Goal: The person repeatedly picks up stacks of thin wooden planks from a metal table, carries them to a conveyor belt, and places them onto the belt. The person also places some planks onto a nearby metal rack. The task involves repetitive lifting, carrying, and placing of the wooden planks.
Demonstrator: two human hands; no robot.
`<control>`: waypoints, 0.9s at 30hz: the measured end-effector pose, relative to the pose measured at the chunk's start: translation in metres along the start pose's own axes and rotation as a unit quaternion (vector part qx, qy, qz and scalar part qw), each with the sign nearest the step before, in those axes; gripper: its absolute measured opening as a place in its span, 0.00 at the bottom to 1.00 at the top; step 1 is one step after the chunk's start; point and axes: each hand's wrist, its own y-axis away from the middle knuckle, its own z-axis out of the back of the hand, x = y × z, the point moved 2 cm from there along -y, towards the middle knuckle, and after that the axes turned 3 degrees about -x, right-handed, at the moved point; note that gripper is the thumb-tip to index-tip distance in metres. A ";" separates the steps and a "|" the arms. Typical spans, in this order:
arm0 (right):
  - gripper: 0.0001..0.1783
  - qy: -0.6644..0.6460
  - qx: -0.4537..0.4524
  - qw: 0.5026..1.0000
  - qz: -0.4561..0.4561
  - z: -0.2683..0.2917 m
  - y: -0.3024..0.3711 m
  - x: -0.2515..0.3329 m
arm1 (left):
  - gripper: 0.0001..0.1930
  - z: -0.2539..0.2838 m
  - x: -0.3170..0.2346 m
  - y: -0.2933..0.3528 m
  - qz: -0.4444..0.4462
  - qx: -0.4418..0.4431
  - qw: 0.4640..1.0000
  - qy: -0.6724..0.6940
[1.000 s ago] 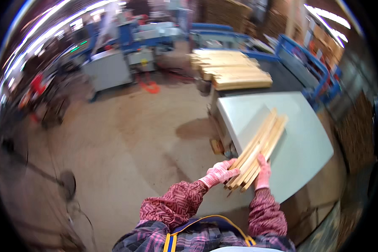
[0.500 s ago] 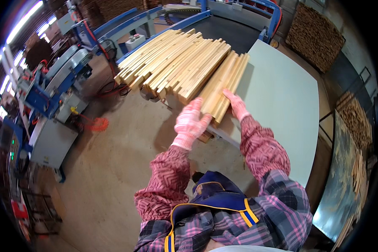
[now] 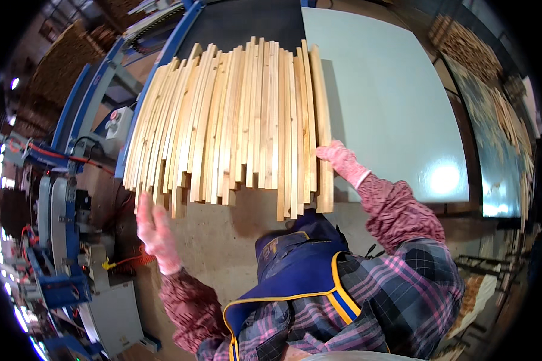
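A wide row of pale wooden strips (image 3: pixel 223 129) lies side by side, their near ends uneven. At the row's right edge, my right hand (image 3: pixel 341 161) in a pink-and-white glove rests its fingers against the outermost wooden strip (image 3: pixel 323 132). The fingers look stretched rather than wrapped round it. My left hand (image 3: pixel 155 234), gloved alike, is at the near left corner of the row. Its fingers are extended and apart, with the fingertips at the strip ends; whether they touch is hard to tell. Neither hand grips a strip.
A pale grey-green tabletop (image 3: pixel 391 102) extends to the right of the strips. Behind them lies a dark belt surface (image 3: pixel 247 24) with a blue frame (image 3: pixel 162 54) along its left. A control box with a red button (image 3: pixel 119 123) stands left; machines line the far left.
My hands have parted from around the small bundle of strips, which now lies against the row's right side. The left hand has moved to the row's left end. My view has turned.
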 end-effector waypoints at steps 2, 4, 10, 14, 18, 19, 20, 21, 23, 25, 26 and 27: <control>0.45 -0.052 -0.052 0.981 -0.177 -0.015 0.003 0.003 | 0.21 -0.021 0.010 -0.058 -0.012 0.030 0.998 0.048; 0.48 -0.191 -0.020 0.968 -0.159 -0.005 0.018 0.000 | 0.22 -0.060 0.019 -0.098 -0.028 0.101 0.991 0.079; 0.50 0.116 -0.094 0.972 -0.183 0.009 0.012 0.080 | 0.24 -0.092 0.013 -0.141 -0.187 0.243 0.951 -0.030; 0.43 -0.187 -0.139 0.968 -0.090 0.011 0.012 0.011 | 0.24 -0.029 0.077 -0.185 -0.160 0.164 0.973 0.001; 0.29 0.118 -0.190 0.965 -0.135 0.000 0.027 0.073 | 0.28 0.013 0.144 -0.245 -0.170 -0.001 0.942 -0.289; 0.30 -0.001 -0.179 0.976 -0.124 0.010 0.036 0.054 | 0.30 0.004 0.145 -0.256 -0.194 -0.023 0.911 -0.362; 0.30 -0.045 -0.178 0.978 -0.098 0.023 0.046 0.043 | 0.31 0.004 0.146 -0.272 -0.184 -0.023 0.892 -0.411; 0.31 -0.094 -0.176 0.977 -0.077 0.036 0.050 0.029 | 0.33 0.005 0.144 -0.287 -0.177 -0.020 0.870 -0.459; 0.34 0.034 -0.192 0.969 -0.154 0.066 0.073 0.010 | 0.33 0.008 0.155 -0.308 -0.237 -0.003 0.854 -0.464; 0.37 0.188 -0.192 0.946 -0.181 0.084 0.094 0.009 | 0.28 -0.014 0.128 -0.304 -0.149 0.087 0.857 -0.486; 0.39 0.264 -0.187 0.931 -0.170 0.088 0.093 0.016 | 0.27 0.002 0.148 -0.311 -0.133 0.095 0.864 -0.476; 0.41 0.290 -0.159 0.923 -0.195 0.088 0.093 0.009 | 0.28 0.009 0.158 -0.312 -0.143 0.078 0.861 -0.482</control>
